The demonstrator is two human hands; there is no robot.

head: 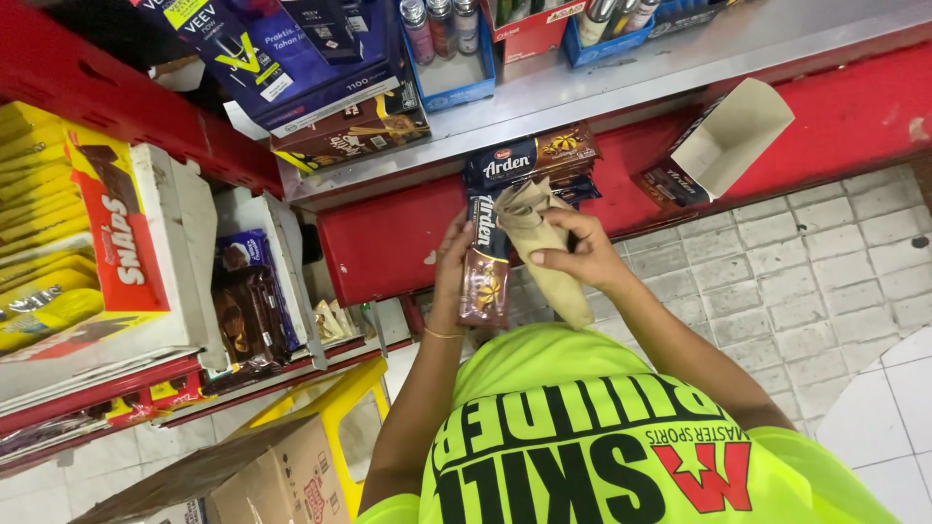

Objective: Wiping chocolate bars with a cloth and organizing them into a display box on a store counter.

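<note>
At frame centre the left hand (451, 277) grips a long brown-and-navy biscuit packet (484, 262), its long axis near vertical. The right hand (573, 254) pinches a beige cloth (549, 257) against it. Matching packets (532, 160) lie stacked crosswise above. A red-and-yellow snack box (107, 228) sits left; an open carton (718, 146) upper right.

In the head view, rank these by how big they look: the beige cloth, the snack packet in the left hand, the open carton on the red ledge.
1. Open carton.
2. Beige cloth, in the right hand.
3. Snack packet, in the left hand.
Cloth and packet look close; the hands hide part of each.
</note>
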